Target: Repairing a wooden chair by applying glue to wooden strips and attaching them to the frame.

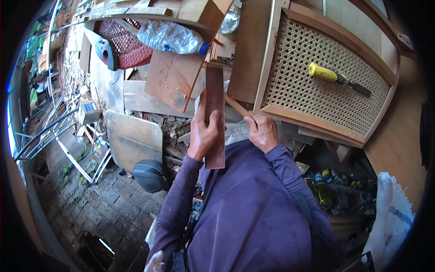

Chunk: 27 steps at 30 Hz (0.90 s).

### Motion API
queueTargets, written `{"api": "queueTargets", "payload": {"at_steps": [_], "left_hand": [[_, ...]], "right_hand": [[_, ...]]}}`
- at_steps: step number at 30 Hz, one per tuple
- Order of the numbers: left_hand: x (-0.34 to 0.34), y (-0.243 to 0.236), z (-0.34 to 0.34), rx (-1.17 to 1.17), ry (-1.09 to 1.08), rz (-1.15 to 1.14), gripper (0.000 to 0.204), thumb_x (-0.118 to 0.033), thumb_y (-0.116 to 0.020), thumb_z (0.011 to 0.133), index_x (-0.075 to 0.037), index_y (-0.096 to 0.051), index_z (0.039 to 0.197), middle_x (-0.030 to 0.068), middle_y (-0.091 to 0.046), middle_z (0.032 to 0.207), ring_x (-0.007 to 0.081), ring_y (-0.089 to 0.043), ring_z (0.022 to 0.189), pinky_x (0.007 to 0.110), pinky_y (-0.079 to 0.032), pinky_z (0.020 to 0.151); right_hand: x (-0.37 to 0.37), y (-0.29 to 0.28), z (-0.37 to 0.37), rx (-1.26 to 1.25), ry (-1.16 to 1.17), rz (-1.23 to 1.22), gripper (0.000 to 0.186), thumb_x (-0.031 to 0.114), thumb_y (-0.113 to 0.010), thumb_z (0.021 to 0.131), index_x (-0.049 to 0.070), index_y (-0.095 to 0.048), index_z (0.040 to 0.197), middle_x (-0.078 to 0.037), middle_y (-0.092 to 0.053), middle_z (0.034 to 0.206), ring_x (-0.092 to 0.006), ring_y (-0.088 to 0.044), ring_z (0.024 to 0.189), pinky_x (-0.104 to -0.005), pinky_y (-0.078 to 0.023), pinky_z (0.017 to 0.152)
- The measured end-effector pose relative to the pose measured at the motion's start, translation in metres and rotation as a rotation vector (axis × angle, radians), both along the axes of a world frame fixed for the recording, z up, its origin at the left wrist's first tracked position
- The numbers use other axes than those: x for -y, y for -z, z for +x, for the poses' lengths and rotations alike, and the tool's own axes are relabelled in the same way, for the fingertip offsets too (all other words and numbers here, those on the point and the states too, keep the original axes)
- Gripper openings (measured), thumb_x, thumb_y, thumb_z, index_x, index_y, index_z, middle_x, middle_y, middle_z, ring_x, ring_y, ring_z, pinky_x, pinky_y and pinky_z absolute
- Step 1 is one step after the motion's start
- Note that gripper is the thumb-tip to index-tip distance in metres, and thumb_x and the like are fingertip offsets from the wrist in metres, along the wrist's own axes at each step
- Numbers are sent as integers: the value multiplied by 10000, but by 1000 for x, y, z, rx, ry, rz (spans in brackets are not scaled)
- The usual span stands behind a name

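Observation:
Upright in the middle, a long flat reddish-brown block point(215, 93) is gripped by my left hand point(204, 135), whose fingers wrap round its edge with the thumb on its face. My right hand point(263, 132) pinches the near end of a thin pale wooden strip point(236, 106). That strip slants up and left to the block's right edge; whether they touch I cannot tell. To the right, a yellow-handled chisel point(337, 78) lies on a woven cane panel point(317, 59) in a wooden frame.
A crumpled clear plastic bottle point(170, 37) and a handsaw point(103, 49) lie at the upper left. A brown board point(172, 77) juts out below the bottle. Left of my arm are a grey board point(135, 138) and a dark rounded case point(149, 176). Glass bottles point(322, 192) stand lower right.

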<state>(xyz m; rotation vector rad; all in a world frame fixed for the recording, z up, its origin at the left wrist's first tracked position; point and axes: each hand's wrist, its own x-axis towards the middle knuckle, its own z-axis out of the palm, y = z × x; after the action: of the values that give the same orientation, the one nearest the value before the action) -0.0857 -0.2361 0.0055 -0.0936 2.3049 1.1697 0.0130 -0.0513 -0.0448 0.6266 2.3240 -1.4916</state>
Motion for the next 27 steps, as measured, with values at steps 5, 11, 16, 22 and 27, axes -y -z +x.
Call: {"api": "queueTargets", "payload": {"at_steps": [5,11,16,22,27], "left_hand": [[-6,0,-20,-83,118,-143,722,-190,-585,1027,0,-337,1678,351,-538,1543,472,-588,1390,465,-478,1146],[-12,0,-23,-21,103,-175,714,-119,-569,1033,6,-315,1688,248,-668,1394,194,-715,805,341,-626,755],[-2,-5,-2,-109,111,-95,726,-189,-591,1024,-9,-334,1679,372,-551,1502,510,-585,1358,480,-477,1135],[-13,-16,-16,-210,196,-158,726,-182,-591,1021,-20,-338,1681,357,-531,1538,510,-546,1406,463,-458,1164],[-20,-2,-28,-36,84,-207,712,-159,-572,1019,24,-335,1665,362,-690,1288,436,-743,1131,482,-571,986]], "right_hand": [[-5,-5,-4,-27,30,-37,330,233,-717,1001,-56,-777,1149,-278,-753,996,-458,-737,949,-486,-581,837],[-2,-3,0,-32,32,-28,314,230,-721,996,-46,-780,1134,-274,-755,998,-460,-738,949,-484,-583,831],[-2,-3,-2,-37,28,-28,315,236,-714,1001,-40,-778,1137,-274,-753,1001,-459,-736,950,-485,-584,830],[1,-4,4,-38,19,0,319,241,-714,1006,-45,-774,1133,-276,-753,1012,-450,-740,952,-477,-583,827],[-5,-5,-5,-16,29,-58,325,237,-713,1004,-54,-772,1137,-270,-759,1020,-451,-743,949,-469,-588,831]]}}
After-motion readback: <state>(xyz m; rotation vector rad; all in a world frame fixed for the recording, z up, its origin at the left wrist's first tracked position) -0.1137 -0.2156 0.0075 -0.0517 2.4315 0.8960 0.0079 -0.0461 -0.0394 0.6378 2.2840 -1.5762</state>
